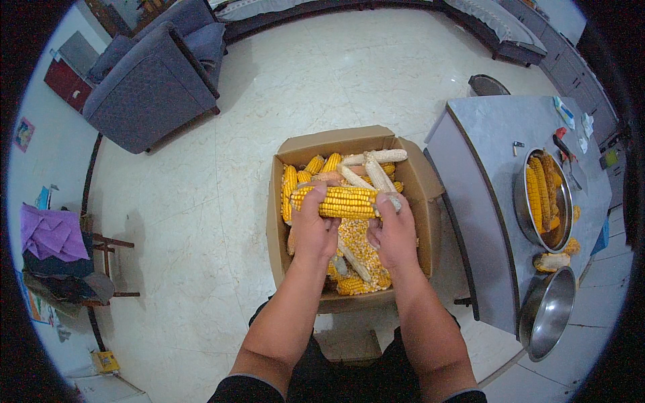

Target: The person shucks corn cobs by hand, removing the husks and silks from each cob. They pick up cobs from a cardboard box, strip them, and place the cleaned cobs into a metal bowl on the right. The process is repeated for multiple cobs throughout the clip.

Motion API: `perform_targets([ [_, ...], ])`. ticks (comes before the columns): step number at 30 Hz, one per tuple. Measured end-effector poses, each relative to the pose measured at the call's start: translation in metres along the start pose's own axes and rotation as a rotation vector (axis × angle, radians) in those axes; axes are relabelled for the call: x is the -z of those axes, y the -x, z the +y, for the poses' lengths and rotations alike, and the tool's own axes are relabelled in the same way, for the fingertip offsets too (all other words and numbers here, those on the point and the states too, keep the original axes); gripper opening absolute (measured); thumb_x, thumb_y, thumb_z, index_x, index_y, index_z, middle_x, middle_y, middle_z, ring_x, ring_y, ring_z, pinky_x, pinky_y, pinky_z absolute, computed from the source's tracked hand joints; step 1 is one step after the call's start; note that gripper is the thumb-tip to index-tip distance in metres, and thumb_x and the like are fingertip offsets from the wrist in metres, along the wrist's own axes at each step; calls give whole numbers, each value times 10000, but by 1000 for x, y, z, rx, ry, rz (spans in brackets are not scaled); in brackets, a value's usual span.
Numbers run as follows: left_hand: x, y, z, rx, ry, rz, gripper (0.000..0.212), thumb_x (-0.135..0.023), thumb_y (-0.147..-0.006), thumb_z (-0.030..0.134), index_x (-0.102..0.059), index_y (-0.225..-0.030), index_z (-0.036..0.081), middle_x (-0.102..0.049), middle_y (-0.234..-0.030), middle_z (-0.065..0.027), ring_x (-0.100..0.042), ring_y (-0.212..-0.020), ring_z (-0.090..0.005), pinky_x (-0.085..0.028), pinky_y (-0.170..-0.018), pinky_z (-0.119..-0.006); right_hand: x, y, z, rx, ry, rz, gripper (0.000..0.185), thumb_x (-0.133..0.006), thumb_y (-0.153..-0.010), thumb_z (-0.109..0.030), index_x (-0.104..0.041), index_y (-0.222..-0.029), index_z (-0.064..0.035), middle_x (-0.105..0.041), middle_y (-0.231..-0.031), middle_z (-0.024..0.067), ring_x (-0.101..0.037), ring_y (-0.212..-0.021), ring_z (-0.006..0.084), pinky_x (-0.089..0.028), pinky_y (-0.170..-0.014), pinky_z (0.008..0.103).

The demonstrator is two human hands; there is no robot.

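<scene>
An ear of yellow corn [347,201] lies level between my two hands, above an open cardboard box [340,138]. My left hand [315,226] grips its left end, the thumb over the kernels. At the other end, my right hand [395,229] holds on with the thumb near the pale tip. Below, loose kernels [357,232] fill the middle of the box. Several pale bare cobs [378,174] rest at the back right, and another cob [355,262] lies on the kernels. More yellow ears [289,184] line the left and back; my hands hide part of the contents.
On the right stands a grey table [496,131] with a steel bowl of corn ears [569,221], a second steel bowl [552,312] and a knife [574,171]. A grey armchair [151,85] is at the upper left, a wooden chair [106,247] at the left.
</scene>
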State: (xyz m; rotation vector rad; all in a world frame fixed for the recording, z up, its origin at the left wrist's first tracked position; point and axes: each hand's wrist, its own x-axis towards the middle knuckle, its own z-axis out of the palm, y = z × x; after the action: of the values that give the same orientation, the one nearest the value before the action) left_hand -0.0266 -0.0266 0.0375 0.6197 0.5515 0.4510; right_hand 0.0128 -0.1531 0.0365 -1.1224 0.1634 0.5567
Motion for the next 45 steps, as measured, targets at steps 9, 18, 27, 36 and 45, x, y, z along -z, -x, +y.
perform_targets([
  [9, -3, 3, 1, -74, -78, -103, 213, -607, -879, 119, -569, -1087, 99, -616, -1096, -80, -611, -1004, -188, -532, -858, -364, 2, -1, -6, -128, -159, -15, 251, -580, -969, -329, -519, -1104, -127, -468, -674, -17, -396, -464, 53, -316, -399, 203],
  [18, 0, 2, 3, -28, 55, -38, 176, -593, -885, 121, -572, -1059, 101, -618, -1055, -72, -609, -987, -187, -526, -857, -338, -2, 2, 3, -27, -174, 6, 207, -566, -973, -262, -499, -1098, -111, -460, -684, -22, -390, -485, 49, -288, -395, 206],
  [27, 16, -10, 1, 214, 75, -121, 250, -661, -915, 207, -592, -1128, 96, -605, -878, 10, -469, -572, -40, -332, -422, -193, 2, -1, -4, 55, -56, 9, 218, -618, -955, -279, -519, -1074, -126, -444, -665, -35, -358, -474, 49, -283, -407, 211],
  [36, -5, -2, -2, 44, -144, 4, 248, -660, -896, 251, -609, -1061, 72, -613, -818, 27, -459, -542, -38, -372, -456, -205, -1, -4, -2, 82, -20, 65, 223, -600, -977, -320, -525, -1020, -115, -431, -611, -42, -356, -435, 48, -258, -368, 220],
  [45, 4, -4, 0, 17, -127, -32, 225, -640, -876, 184, -586, -1057, 63, -629, -954, -45, -595, -758, -112, -497, -608, -254, -1, -1, -2, -47, -150, 23, 266, -551, -991, -369, -528, -1018, -105, -444, -616, -28, -345, -418, 58, -252, -360, 219],
])
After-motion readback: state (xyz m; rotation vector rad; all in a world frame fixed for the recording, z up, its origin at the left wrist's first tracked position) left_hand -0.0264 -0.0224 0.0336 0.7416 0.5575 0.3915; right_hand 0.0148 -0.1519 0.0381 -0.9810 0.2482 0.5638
